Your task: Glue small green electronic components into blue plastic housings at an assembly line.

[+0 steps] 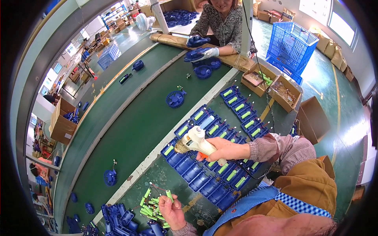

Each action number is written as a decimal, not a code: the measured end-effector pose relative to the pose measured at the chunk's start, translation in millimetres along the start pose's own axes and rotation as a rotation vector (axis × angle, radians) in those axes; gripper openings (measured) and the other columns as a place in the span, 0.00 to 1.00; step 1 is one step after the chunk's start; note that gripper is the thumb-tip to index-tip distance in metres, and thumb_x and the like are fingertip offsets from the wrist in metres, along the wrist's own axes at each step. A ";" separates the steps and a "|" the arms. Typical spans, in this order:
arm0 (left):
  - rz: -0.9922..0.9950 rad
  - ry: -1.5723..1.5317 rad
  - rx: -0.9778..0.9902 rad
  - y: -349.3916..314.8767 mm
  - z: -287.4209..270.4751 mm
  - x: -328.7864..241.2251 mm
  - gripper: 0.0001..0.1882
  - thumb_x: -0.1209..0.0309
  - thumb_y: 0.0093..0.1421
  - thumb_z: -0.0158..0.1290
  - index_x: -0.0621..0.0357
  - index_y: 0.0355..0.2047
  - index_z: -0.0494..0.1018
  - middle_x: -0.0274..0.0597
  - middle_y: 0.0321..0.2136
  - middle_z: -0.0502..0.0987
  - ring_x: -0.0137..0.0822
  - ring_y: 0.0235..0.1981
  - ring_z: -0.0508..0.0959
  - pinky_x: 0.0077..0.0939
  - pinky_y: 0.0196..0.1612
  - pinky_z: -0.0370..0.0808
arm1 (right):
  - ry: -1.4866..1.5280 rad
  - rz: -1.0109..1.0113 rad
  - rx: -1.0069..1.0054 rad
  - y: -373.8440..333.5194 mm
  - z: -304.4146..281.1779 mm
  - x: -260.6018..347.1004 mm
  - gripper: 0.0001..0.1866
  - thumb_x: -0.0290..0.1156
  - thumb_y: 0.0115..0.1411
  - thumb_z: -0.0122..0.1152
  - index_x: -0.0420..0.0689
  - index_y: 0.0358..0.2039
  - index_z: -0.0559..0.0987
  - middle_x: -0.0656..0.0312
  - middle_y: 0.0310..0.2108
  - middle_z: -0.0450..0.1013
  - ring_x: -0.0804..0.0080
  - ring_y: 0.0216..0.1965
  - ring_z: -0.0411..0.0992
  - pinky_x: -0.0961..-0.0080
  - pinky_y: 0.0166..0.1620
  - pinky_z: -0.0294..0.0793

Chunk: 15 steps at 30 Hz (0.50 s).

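My right hand point(225, 149) is closed round the handle of a white hot glue gun point(197, 142) with an orange trigger and a pale glue stick at its back. The gun's browned nozzle is over rows of blue plastic housings point(199, 181), many with a green battery cell laid inside. My left hand point(173, 212) pinches one green battery cell point(169, 195) with thin wires, held upright. Beside that hand lie a heap of loose green cells point(150, 208) and a pile of blue housings point(118, 218).
A green conveyor belt point(145, 114) runs past on the left, carrying blue fan parts point(175, 98). Across it, a co-worker's gloved hand point(201, 54) holds blue parts. Cardboard boxes point(285, 92) stand at the table's far right end, and a blue crate point(291, 45) is on the floor.
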<state>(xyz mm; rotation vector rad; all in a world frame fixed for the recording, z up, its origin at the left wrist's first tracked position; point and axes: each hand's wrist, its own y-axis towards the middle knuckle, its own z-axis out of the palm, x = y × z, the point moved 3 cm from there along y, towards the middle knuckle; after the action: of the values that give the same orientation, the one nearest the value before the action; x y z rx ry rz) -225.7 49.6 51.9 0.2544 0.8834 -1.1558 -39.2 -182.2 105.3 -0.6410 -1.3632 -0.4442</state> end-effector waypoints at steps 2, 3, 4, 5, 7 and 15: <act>0.003 0.008 -0.002 0.4 0.0 0.1 0.07 0.77 0.58 0.54 0.56 0.29 0.65 0.50 0.29 0.78 0.28 0.17 0.69 0.16 0.20 0.66 | -0.007 -0.010 0.002 0.4 -1.0 -2.2 0.20 0.24 0.48 0.58 0.36 0.43 0.71 0.62 0.39 0.74 0.77 0.41 0.72 0.78 0.47 0.71; 0.005 0.020 -0.001 0.7 -0.1 0.7 0.07 0.76 0.58 0.54 0.56 0.29 0.65 0.50 0.29 0.78 0.27 0.16 0.69 0.16 0.20 0.66 | -0.006 -0.010 0.001 0.2 -1.0 -2.0 0.20 0.24 0.48 0.58 0.36 0.43 0.71 0.62 0.39 0.74 0.77 0.41 0.72 0.78 0.47 0.71; 0.006 0.033 -0.001 0.7 -0.2 1.3 0.07 0.76 0.58 0.54 0.56 0.28 0.65 0.50 0.28 0.78 0.27 0.16 0.69 0.16 0.21 0.66 | -0.011 -0.003 0.000 0.0 -1.1 -1.9 0.20 0.24 0.48 0.58 0.36 0.44 0.71 0.62 0.39 0.74 0.77 0.41 0.72 0.78 0.47 0.71; 0.005 0.033 -0.002 0.6 0.2 1.9 0.07 0.76 0.58 0.54 0.56 0.28 0.65 0.50 0.28 0.78 0.27 0.16 0.69 0.16 0.21 0.66 | -0.015 0.005 -0.001 -0.1 -1.1 -2.1 0.20 0.24 0.48 0.58 0.36 0.44 0.71 0.62 0.39 0.74 0.77 0.41 0.72 0.79 0.47 0.70; 0.019 0.076 0.009 0.6 1.5 2.5 0.07 0.77 0.58 0.53 0.55 0.28 0.65 0.51 0.28 0.78 0.27 0.16 0.69 0.16 0.20 0.66 | -0.001 0.002 0.000 0.2 -1.0 -3.7 0.20 0.24 0.48 0.58 0.36 0.44 0.71 0.62 0.39 0.74 0.77 0.41 0.72 0.79 0.47 0.70; 0.017 0.114 0.020 2.7 -0.9 7.3 0.08 0.77 0.58 0.52 0.55 0.27 0.64 0.51 0.28 0.77 0.28 0.16 0.69 0.17 0.19 0.65 | -0.004 0.017 0.024 1.4 -1.9 -9.5 0.21 0.24 0.48 0.57 0.39 0.46 0.72 0.63 0.42 0.74 0.76 0.45 0.71 0.77 0.50 0.69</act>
<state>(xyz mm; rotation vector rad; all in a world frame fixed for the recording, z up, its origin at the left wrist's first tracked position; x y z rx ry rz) -222.9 46.2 45.5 0.3466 0.9683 -1.1432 -38.4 -183.0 95.6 -0.6336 -1.3643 -0.4128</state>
